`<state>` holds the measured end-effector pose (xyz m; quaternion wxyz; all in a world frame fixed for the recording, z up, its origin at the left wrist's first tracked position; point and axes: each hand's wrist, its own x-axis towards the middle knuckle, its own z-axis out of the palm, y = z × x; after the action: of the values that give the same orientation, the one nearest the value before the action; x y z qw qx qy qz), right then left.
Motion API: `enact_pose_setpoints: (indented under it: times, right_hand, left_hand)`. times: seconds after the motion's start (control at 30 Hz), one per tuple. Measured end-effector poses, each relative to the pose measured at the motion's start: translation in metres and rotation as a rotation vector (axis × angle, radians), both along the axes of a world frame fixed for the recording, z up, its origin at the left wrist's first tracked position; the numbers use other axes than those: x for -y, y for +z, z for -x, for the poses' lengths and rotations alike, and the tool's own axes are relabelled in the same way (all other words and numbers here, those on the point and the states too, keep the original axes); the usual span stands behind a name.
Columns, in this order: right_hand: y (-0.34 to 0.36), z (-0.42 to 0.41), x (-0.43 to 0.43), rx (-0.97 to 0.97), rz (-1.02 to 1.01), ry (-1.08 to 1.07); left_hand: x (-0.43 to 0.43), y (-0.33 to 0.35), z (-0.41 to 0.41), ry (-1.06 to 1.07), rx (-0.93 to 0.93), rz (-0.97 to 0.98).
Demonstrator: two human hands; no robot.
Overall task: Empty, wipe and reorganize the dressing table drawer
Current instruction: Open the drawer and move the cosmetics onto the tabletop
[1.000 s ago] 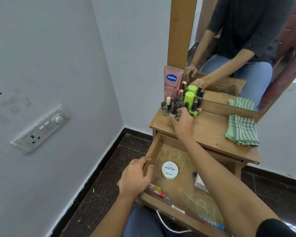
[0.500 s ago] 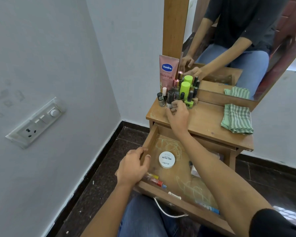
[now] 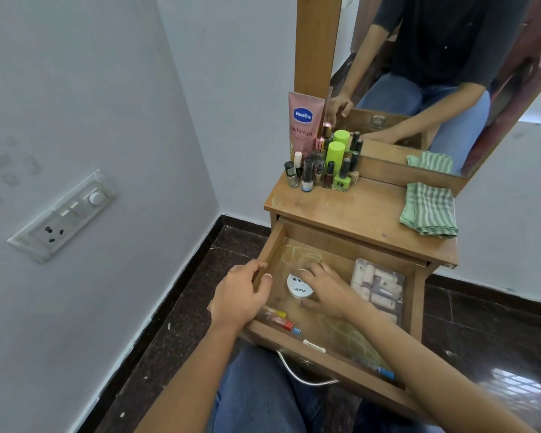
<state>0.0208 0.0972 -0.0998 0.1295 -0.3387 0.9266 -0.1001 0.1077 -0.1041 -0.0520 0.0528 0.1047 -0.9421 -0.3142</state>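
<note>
The wooden drawer [image 3: 270, 248] of the dressing table [image 3: 356, 210] is pulled out over my lap. My left hand [image 3: 241, 295] grips the drawer's left wall, thumb inside. My right hand [image 3: 328, 289] is down in the drawer, its fingers and thumb curled round a white round tub [image 3: 297, 285]. Also in the drawer lie a clear packet of small rolls [image 3: 378, 285] on the right, small red and yellow tubes [image 3: 278, 320] at the front left, a white clip [image 3: 314, 345] and a blue-tipped item [image 3: 384, 373].
Several nail polish bottles [image 3: 322, 170] and a pink Vaseline tube [image 3: 303, 123] stand at the tabletop's back left. A folded green striped cloth [image 3: 428, 210] lies at its right. The mirror stands behind. A wall with a switch plate [image 3: 63, 217] is close on the left.
My right hand has come down from the bottles on the tabletop into the drawer and closed round the white tub. My left hand has stayed on the drawer's wall.
</note>
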Motion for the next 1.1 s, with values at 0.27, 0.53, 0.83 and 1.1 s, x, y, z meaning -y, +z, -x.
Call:
enact_pose_setpoints:
  times: [0.27,0.53,0.83,1.1]
  right_hand:
    - [0.008,-0.004,0.004,0.018,0.172,-0.123]
    - [0.093,0.035,-0.02,-0.219,0.608,-0.572]
    - [0.102,0.062,-0.029,-0.071,0.548,-0.772]
    - [0.093,0.064,-0.036,-0.106,0.539,-0.545]
  left_hand:
    - [0.0,-0.003,0.002,-0.004,0.002,0.032]
    - [0.003,-0.006,0.003,-0.014,-0.005,0.022]
    - [0.004,-0.008,0.003,-0.016,-0.003,0.011]
    - [0.003,-0.006,0.002,-0.01,-0.012,-0.005]
